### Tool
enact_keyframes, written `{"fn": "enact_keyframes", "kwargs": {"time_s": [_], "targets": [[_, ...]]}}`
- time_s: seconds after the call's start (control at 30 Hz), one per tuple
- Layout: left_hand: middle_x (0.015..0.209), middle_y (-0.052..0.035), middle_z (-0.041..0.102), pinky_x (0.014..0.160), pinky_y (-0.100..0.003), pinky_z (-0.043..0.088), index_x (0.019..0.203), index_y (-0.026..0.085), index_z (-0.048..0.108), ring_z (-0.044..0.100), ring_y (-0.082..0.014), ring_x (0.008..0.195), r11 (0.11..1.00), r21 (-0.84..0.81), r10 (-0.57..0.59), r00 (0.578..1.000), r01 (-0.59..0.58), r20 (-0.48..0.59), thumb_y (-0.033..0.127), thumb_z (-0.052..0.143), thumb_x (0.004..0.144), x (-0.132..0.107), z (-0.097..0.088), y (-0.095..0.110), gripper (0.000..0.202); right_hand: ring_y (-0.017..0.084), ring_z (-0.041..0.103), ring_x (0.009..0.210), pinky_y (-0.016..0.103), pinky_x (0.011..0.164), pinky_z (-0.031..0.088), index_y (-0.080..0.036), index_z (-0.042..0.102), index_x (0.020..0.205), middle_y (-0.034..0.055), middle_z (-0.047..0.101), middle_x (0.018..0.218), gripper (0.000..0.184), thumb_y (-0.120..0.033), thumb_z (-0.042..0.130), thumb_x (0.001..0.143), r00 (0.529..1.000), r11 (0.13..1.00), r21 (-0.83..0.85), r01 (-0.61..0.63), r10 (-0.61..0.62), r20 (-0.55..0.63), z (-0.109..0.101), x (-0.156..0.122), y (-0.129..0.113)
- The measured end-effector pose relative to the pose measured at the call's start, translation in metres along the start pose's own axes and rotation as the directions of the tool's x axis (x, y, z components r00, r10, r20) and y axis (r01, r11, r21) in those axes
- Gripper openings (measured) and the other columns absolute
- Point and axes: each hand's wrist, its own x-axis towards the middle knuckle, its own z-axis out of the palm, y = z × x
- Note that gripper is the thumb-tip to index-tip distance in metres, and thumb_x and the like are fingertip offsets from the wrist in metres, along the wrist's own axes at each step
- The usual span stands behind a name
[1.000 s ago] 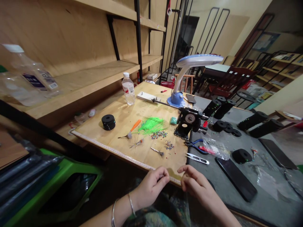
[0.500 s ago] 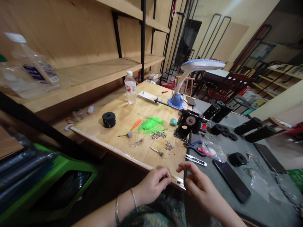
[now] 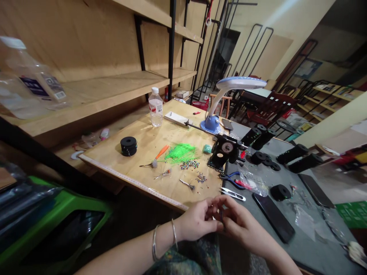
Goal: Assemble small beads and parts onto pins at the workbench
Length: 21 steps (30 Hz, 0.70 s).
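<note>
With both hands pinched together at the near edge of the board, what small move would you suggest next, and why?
Probably keep the left hand and right hand pinched together and draw them slightly apart. Their fingertips meet just off the wooden board, and whatever they hold is too fine to see; the thread snips lie close by.

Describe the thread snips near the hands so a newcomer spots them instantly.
Start at the blue desk lamp and come down past the black winder to the wooden board's near right corner. The thread snips lie there: all silver, unlike the blue-handled pliers behind.
</note>
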Motion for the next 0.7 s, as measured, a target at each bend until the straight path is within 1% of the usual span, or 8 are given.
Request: {"fn": "enact_keyframes", "kwargs": {"time_s": [0.1, 0.2, 0.27, 0.33, 0.4, 0.5, 0.57, 0.7], "targets": [[0.062, 0.0049, 0.051, 0.049, -0.020, 0.032, 0.081, 0.016, 0.049, 0.043, -0.0070, 0.051, 0.994, 0.070, -0.085, 0.996, 0.086, -0.014, 0.030, 0.067, 0.074, 0.001, 0.000, 0.002, 0.024, 0.013, 0.056, 0.075, 0.022, 0.065, 0.044, -0.022, 0.054, 0.108, 0.0006, 0.060, 0.093, 0.031, -0.009, 0.047, 0.081, 1.000, 0.999, 0.043, -0.008, 0.007, 0.016, -0.002, -0.002, 0.002], [0.055, 0.0053, 0.051, 0.045, -0.020, 0.027, 0.076, 0.016, 0.050, 0.038, -0.0063, 0.046, 0.978, 0.148, -0.145, 0.989, 0.148, -0.026, 0.040, 0.061, 0.079, -0.004, -0.005, 0.005, 0.026, 0.012, 0.054, 0.072, 0.022, 0.062, 0.044, -0.022, 0.050, 0.115, 0.0008, 0.058, 0.095, 0.036, -0.012, 0.050, 0.080, 1.000, 0.996, 0.084, -0.010, 0.009, 0.017, -0.003, -0.004, 0.006], [0.055, 0.0048, 0.052, 0.047, -0.020, 0.027, 0.075, 0.015, 0.052, 0.038, -0.0063, 0.047, 0.976, 0.161, -0.144, 0.989, 0.148, -0.037, 0.042, 0.061, 0.080, -0.007, -0.008, 0.005, 0.029, 0.011, 0.052, 0.070, 0.022, 0.061, 0.043, -0.022, 0.048, 0.118, 0.0020, 0.058, 0.100, 0.040, -0.013, 0.052, 0.079, 1.000, 0.998, 0.064, -0.016, 0.016, 0.009, -0.004, -0.004, 0.010], [0.055, 0.0049, 0.052, 0.047, -0.020, 0.027, 0.075, 0.014, 0.053, 0.037, -0.0062, 0.048, 0.974, 0.164, -0.146, 0.988, 0.153, -0.057, 0.044, 0.061, 0.079, -0.009, -0.011, 0.005, 0.031, 0.010, 0.050, 0.065, 0.021, 0.058, 0.042, -0.022, 0.048, 0.120, 0.0031, 0.058, 0.103, 0.042, -0.015, 0.054, 0.079, 0.999, 0.999, -0.016, -0.035, 0.034, -0.017, -0.005, -0.004, 0.014], [0.055, 0.0055, 0.050, 0.047, -0.020, 0.026, 0.075, 0.014, 0.054, 0.036, -0.0064, 0.048, 0.975, 0.160, -0.146, 0.986, 0.157, -0.081, 0.045, 0.061, 0.078, -0.011, -0.013, 0.005, 0.032, 0.010, 0.049, 0.062, 0.021, 0.056, 0.040, -0.020, 0.053, 0.113, 0.0021, 0.061, 0.096, 0.034, -0.016, 0.055, 0.080, 0.998, 0.992, -0.116, -0.056, 0.052, -0.038, -0.005, -0.005, 0.017], [0.055, 0.0061, 0.047, 0.051, -0.020, 0.029, 0.074, 0.014, 0.054, 0.039, -0.0073, 0.051, 0.979, 0.144, -0.131, 0.985, 0.147, -0.112, 0.045, 0.064, 0.076, -0.011, -0.013, 0.005, 0.032, 0.011, 0.047, 0.060, 0.020, 0.055, 0.036, -0.018, 0.061, 0.089, -0.0022, 0.059, 0.073, 0.011, -0.019, 0.053, 0.081, 0.997, 0.972, -0.221, -0.078, 0.072, -0.031, -0.005, -0.007, 0.022], [0.058, 0.0058, 0.047, 0.053, -0.021, 0.031, 0.076, 0.013, 0.057, 0.040, -0.0079, 0.054, 0.975, 0.160, -0.134, 0.984, 0.152, -0.113, 0.043, 0.067, 0.073, -0.010, -0.011, 0.005, 0.031, 0.011, 0.045, 0.059, 0.020, 0.054, 0.034, -0.017, 0.060, 0.077, -0.0039, 0.054, 0.064, 0.010, -0.021, 0.052, 0.082, 0.996, 0.962, -0.261, -0.086, 0.077, -0.043, -0.005, -0.009, 0.024], [0.057, 0.0054, 0.046, 0.050, -0.021, 0.028, 0.076, 0.011, 0.064, 0.038, -0.0077, 0.053, 0.951, 0.265, -0.138, 0.985, 0.161, -0.105, 0.035, 0.068, 0.073, -0.008, -0.004, 0.003, 0.025, 0.011, 0.041, 0.058, 0.021, 0.053, 0.031, -0.017, 0.056, 0.071, -0.0050, 0.048, 0.061, 0.014, -0.023, 0.051, 0.084, 0.993, 0.948, -0.302, -0.097, 0.072, -0.091, -0.004, -0.013, 0.026]]}}
